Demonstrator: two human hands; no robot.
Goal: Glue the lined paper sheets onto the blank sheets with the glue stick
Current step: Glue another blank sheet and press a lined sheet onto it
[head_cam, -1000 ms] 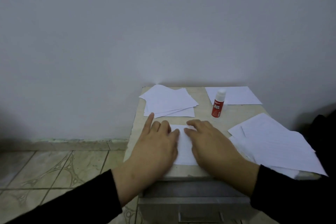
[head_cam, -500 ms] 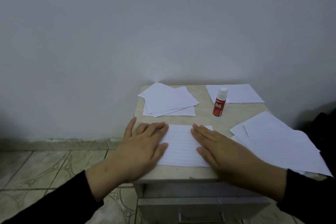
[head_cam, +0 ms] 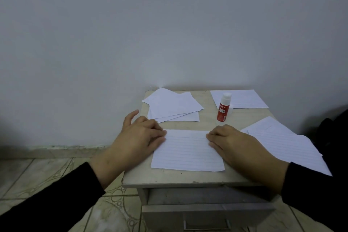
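A lined sheet (head_cam: 188,150) lies flat at the front middle of the small table (head_cam: 207,120). My left hand (head_cam: 139,137) presses its left edge with the fingers bent at the tips. My right hand (head_cam: 233,143) rests on its right edge, palm down. A red glue stick (head_cam: 223,107) with a white cap stands upright behind the sheet. A fanned pile of blank sheets (head_cam: 174,106) sits at the back left. More lined sheets (head_cam: 286,143) lie at the right, overhanging the edge. One lined sheet (head_cam: 243,98) lies at the back right.
The table stands against a plain wall (head_cam: 169,24). Its drawer (head_cam: 207,213) is pulled slightly out below the front edge. Tiled floor (head_cam: 47,175) lies to the left. A dark object (head_cam: 331,130) sits at the far right.
My hands have slid apart from the middle of the lined sheet out to its left and right edges, uncovering most of it. The fingertips have curled slightly.
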